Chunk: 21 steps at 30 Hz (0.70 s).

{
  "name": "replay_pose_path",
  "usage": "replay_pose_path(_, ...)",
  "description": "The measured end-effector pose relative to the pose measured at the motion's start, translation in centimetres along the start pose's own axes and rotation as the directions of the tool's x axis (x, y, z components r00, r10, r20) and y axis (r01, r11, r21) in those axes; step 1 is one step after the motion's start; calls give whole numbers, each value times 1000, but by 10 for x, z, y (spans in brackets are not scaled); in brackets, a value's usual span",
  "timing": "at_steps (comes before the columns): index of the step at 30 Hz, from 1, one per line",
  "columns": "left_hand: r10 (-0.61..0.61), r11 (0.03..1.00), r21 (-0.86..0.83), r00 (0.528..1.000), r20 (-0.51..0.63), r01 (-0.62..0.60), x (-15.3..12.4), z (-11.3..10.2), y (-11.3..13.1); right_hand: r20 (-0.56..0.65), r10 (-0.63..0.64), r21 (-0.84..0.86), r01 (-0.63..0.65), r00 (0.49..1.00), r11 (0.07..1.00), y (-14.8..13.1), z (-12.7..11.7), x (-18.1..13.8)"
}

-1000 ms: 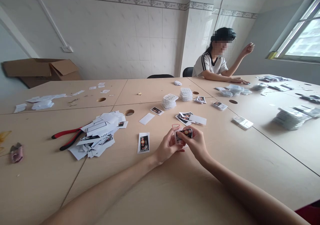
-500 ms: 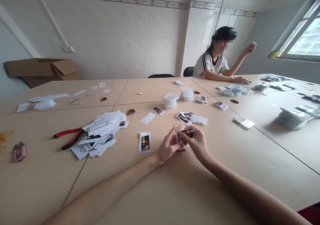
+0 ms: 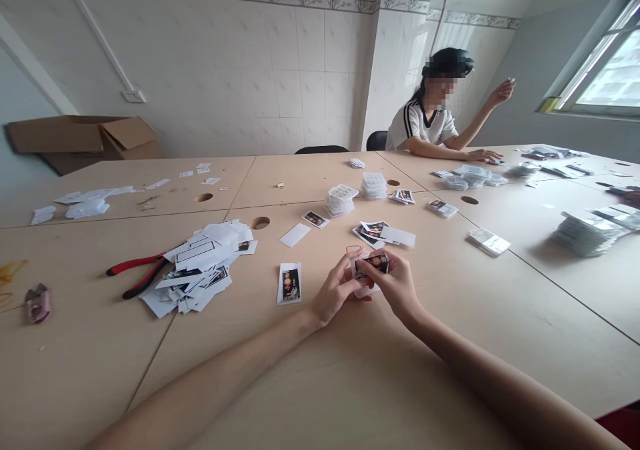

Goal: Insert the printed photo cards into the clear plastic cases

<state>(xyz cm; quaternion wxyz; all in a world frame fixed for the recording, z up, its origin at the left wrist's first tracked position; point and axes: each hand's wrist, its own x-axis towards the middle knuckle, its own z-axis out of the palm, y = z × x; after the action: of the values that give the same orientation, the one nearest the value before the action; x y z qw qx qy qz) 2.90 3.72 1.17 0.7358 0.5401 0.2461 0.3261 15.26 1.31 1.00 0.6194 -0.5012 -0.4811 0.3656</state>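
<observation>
Both my hands meet over the middle of the beige table [image 3: 450, 343]. My right hand [image 3: 397, 287] pinches a small dark picture card [image 3: 376, 263] and holds it against a clear plastic sleeve with a pink edge [image 3: 353, 251]. My left hand [image 3: 335, 293] grips that sleeve from the left, fingers closed on it. A single printed card [image 3: 289, 283] lies flat just left of my hands. A few more picture cards [image 3: 377, 232] lie just beyond my fingers.
A heap of white paper cut-offs [image 3: 200, 263] and red-handled pliers [image 3: 135, 273] lie to the left. Stacks of clear cases [image 3: 341, 200] stand further back, more stacks [image 3: 583, 233] at the right. Another person [image 3: 430, 120] sits at the far side, one hand raised. A cardboard box [image 3: 80, 140] rests by the wall.
My hands have barely moved, still working the card against the sleeve. The other person's raised hand has shifted slightly.
</observation>
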Motion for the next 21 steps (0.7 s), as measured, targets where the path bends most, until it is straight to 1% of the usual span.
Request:
replay_pose_path(8,3,1000,25,1000,0,-3,0,1,1,-11,-11,6,11,1000,1000,-1,1,-1)
replay_pose_path(15,-4,1000,16,1000,-24,4,0,1,1,-17,-12,-7,12,1000,1000,-1,1,0)
replay_pose_path(21,8,1000,23,1000,-11,-8,1,0,-1,-15,-6,-13,6,1000,1000,0,1,0)
